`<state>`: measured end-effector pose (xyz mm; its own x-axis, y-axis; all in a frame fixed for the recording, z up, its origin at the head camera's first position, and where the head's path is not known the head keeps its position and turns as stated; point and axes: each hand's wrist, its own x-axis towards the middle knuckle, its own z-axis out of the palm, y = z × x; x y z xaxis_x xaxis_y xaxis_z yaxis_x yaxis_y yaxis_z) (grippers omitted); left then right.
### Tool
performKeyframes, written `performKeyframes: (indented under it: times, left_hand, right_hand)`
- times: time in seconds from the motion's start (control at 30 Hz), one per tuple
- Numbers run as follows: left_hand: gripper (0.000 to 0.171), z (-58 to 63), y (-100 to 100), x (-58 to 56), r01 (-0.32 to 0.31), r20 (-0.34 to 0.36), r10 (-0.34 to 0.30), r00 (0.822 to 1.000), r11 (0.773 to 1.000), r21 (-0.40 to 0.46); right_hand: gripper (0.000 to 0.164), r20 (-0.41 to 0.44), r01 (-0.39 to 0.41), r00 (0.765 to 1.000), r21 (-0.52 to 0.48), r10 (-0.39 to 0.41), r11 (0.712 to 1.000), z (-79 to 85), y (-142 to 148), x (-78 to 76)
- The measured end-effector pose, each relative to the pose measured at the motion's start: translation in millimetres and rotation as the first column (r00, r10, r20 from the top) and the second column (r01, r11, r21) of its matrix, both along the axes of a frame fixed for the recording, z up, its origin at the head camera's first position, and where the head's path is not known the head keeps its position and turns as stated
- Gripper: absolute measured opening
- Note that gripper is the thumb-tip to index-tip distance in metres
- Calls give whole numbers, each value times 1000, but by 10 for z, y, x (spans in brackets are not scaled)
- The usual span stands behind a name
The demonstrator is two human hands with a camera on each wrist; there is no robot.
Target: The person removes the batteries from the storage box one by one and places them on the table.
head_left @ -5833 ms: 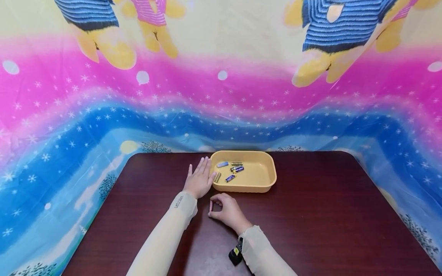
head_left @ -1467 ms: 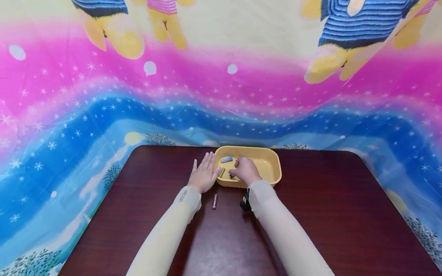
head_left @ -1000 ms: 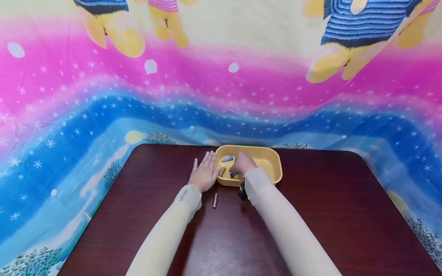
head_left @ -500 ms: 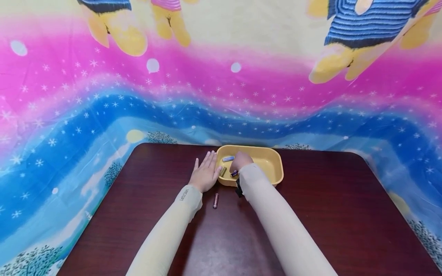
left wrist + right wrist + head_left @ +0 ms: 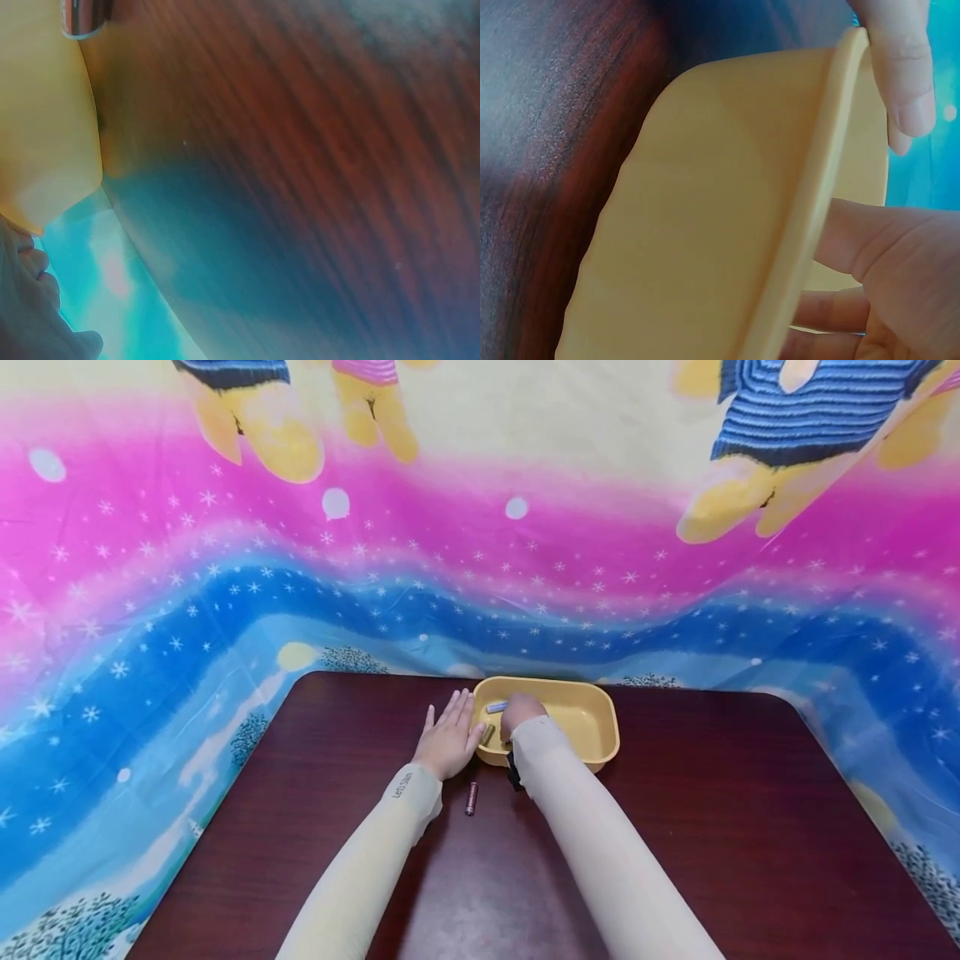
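My left hand lies against the left side of a yellow plastic bin, its fingers straight. Its thumb lies over the rim in the right wrist view. My right hand reaches down inside the bin, its fingertips hidden, so any thing between them does not show. Beside it lie a blue battery and a gold battery. On the table before the bin rests a pinkish battery, whose end also shows in the left wrist view.
The bin stands near the far edge of a dark red-brown table. Behind the table hangs a printed cloth in pink and blue. A black wrist camera sits on the right wrist, close to the bin's near wall.
The pinkish battery, first held in my right hand, now lies on the table. My right hand has moved into the bin and lately shifted left, covering the dark blue battery. The left hand stays put.
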<state>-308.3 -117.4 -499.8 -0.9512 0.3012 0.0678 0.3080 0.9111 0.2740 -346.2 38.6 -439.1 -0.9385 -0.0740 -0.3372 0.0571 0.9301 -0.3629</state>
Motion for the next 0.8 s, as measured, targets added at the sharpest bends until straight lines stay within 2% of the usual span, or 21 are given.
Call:
performKeyframes:
  times: [0.07,0.2,0.37,0.47,0.63,0.8]
  left_hand:
    - [67,1,2,-1,1,2,-1,1000,1000,0]
    - [67,-8,2,-4,-2,0,2,1000,1000,6]
    - [67,-35,1,-15,-2,-16,2,1000,1000,18]
    - [67,-41,1,-22,0,-23,0,1000,1000,24]
    - [66,-24,3,-22,2,-16,-2,1000,1000,25]
    - [66,-25,2,-22,3,-21,-3,1000,1000,22]
  right_hand:
    - [52,-7,-9,1000,21,9,1000,-4,4,8]
    - [36,-18,-11,1000,73,12,997,-33,25,27]
    - [24,-38,-1,999,81,4,997,-48,78,67]
    - [28,-41,-10,999,92,14,996,-45,103,74]
    - [42,-56,7,998,49,-4,999,-67,98,60]
    - [44,-72,10,997,41,-7,999,-99,74,43]
